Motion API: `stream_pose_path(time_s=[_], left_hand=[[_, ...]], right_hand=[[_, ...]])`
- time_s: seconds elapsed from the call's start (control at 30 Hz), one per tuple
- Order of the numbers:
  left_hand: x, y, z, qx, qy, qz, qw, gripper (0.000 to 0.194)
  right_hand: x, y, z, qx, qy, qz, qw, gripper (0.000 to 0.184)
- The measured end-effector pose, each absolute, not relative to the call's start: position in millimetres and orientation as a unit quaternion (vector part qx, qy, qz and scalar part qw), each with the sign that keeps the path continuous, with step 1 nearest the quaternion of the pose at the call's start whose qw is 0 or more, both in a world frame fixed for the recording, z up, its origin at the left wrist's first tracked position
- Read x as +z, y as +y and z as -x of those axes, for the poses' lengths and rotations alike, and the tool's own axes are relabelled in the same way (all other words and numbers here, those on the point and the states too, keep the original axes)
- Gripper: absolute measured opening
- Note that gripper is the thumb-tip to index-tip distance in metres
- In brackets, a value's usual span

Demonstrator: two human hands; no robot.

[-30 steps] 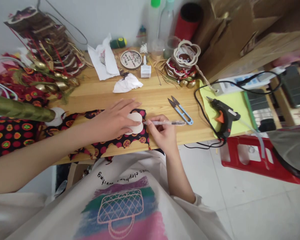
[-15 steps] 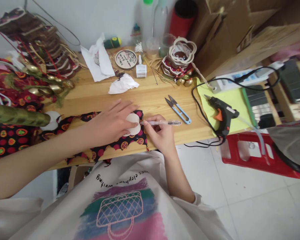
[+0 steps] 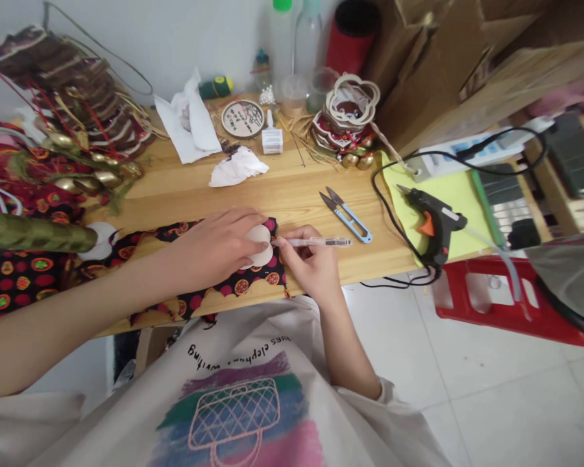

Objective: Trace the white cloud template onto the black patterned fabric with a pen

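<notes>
A black fabric strip [image 3: 238, 283] printed with red and orange round motifs lies along the table's front edge, with scalloped cutouts in it. On its right end rests a pale, flat flower-shaped template [image 3: 260, 254], partly covered by my left hand [image 3: 224, 243]. That hand lies flat with fingers spread, pressing the template against the fabric. My right hand [image 3: 311, 263] pinches a clear-barrelled pen [image 3: 324, 242], its tip at the template's right edge. Blue-handled thread snips [image 3: 346, 215] lie to the right of the pen.
A black glue gun [image 3: 433, 220] sits on yellow paper [image 3: 460, 201] at right, its cable looping nearby. Crumpled white tissue [image 3: 239, 167], a round wooden plaque [image 3: 243, 119] and bell ornaments [image 3: 345, 123] stand behind. At left is a green ribbon roll [image 3: 34, 231].
The camera view has shifted slightly. My left hand still presses on the template, and the pen stays at its right edge with barely any movement.
</notes>
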State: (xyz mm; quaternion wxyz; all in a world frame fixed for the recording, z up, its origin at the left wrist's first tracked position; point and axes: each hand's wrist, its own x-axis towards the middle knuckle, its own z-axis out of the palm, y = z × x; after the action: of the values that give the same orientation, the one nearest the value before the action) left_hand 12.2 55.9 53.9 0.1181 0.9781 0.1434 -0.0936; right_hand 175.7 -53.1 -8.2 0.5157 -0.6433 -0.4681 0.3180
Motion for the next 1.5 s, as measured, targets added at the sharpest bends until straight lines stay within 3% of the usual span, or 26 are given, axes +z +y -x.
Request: stream_pose_path(time_s=[1.5], left_hand=[[51.6,50.5,-16.1,-0.084,0.11,-0.989,0.059,0.024]], right_hand=[[-6.9,-56.3,-176.9,0.317,-0.462,0.641,0.525,0.015]])
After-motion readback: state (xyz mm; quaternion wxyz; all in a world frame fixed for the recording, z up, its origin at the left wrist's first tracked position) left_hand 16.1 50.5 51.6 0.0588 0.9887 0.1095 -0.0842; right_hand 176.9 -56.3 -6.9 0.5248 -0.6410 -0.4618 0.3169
